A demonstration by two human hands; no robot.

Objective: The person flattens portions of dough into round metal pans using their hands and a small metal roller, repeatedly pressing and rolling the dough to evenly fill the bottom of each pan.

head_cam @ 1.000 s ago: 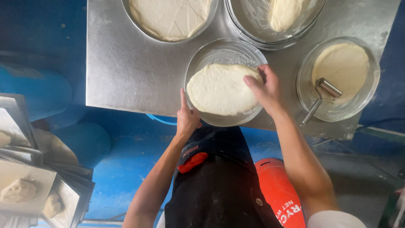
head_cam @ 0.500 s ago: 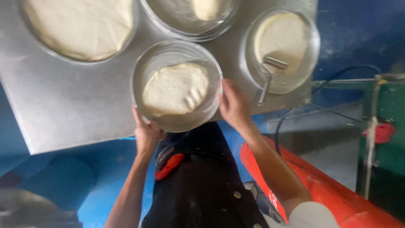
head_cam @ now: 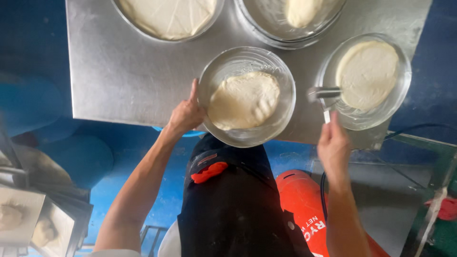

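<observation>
A clear glass bowl with a flattened round of pale dough sits at the near edge of the steel table. My left hand grips its left rim, thumb pointing up along the glass. My right hand is at the near rim of a second glass bowl to the right, which holds another dough round. Its fingertips close on the handle end of a metal tool that lies across that bowl's left rim.
Two more bowls with dough stand at the table's far side, a large one on the left and another in the middle. Trays with dough pieces are stacked at lower left. An orange cylinder stands by my legs, and a black cable hangs at right.
My right hand has left the middle bowl's right rim and moved right to the metal tool's handle. My left hand stays on the bowl's left rim. The view has shifted.
</observation>
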